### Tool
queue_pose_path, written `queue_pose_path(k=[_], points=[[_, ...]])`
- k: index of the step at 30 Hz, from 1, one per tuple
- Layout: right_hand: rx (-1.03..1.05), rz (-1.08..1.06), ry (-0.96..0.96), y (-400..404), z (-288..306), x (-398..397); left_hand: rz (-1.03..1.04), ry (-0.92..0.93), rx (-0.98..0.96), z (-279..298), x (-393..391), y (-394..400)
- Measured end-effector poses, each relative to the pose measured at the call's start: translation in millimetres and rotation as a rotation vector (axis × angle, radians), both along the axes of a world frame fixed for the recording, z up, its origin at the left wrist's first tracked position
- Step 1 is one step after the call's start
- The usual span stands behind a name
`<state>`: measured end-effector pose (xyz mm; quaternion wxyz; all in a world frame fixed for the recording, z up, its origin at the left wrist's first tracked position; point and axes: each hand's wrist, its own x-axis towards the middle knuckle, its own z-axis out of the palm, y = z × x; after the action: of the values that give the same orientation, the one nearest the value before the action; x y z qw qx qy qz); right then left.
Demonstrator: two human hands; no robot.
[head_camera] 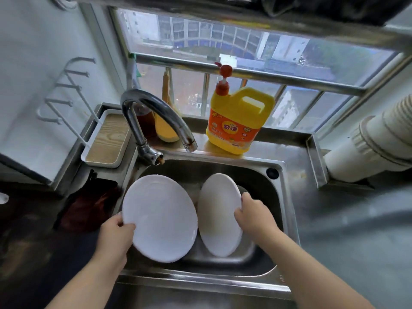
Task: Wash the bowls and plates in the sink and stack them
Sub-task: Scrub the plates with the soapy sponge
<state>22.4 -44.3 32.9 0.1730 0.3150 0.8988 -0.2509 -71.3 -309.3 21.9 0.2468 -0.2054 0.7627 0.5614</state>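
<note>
Hands hold two white plates on edge over the steel sink (287,197): left hand (116,233) grips the larger plate (160,217) at its near-left rim, right hand (252,215) pinches the smaller plate (219,215) near the sink's right wall. Both plates look stiff, breakable and probably slippery; rims offer the surest hold. Sink floor and any bowls are hidden behind them.

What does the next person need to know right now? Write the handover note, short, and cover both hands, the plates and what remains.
Left hand: grips the rim of the larger white plate, tilted over the sink.
Right hand: holds the edge of the second white plate, tilted on edge in the basin.
Faucet: no water visible running.
Yellow detergent jug stands on the ledge behind the sink.
Done: both plates picked up; whether they are washed cannot be told.
Left: wash or rinse both, then stack them. No bowls or stack in view.
</note>
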Motion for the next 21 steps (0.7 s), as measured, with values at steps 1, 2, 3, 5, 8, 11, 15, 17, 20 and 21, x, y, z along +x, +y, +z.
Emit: queue_pose_path(k=[1,2,3,5,8,11,15,17,20,21], points=[[0.023,-0.005,-0.006,1.4,3.9,2.2,0.003,-0.007,0.0,-1.0,-1.7,1.7],[0.04,-0.016,-0.011,3.5,7.5,5.3,-0.003,-0.013,0.008,-2.3,-3.0,3.4],[0.053,-0.028,-0.01,5.1,10.9,8.8,-0.008,-0.024,0.008,-3.4,-4.4,5.6],[0.084,-0.04,0.007,8.9,16.5,16.7,-0.018,-0.052,-0.01,-9.3,-7.8,9.8],[0.138,-0.049,0.057,14.5,19.9,27.7,-0.008,-0.084,-0.035,-25.0,-14.3,15.5],[0.177,-0.076,0.1,18.5,22.6,36.3,0.008,-0.1,-0.073,-37.9,-17.7,24.2],[0.176,-0.157,0.162,24.0,24.9,48.5,0.078,-0.129,-0.067,-54.9,-22.1,36.8],[0.147,-0.208,0.177,25.7,25.3,53.9,0.079,-0.151,-0.072,-63.2,-25.5,41.2],[0.088,-0.279,0.196,24.0,25.8,58.8,0.094,-0.199,-0.058,-75.7,-31.1,48.6],[0.077,-0.296,0.206,23.2,25.0,59.5,0.1,-0.212,-0.046,-79.5,-33.2,50.6]])
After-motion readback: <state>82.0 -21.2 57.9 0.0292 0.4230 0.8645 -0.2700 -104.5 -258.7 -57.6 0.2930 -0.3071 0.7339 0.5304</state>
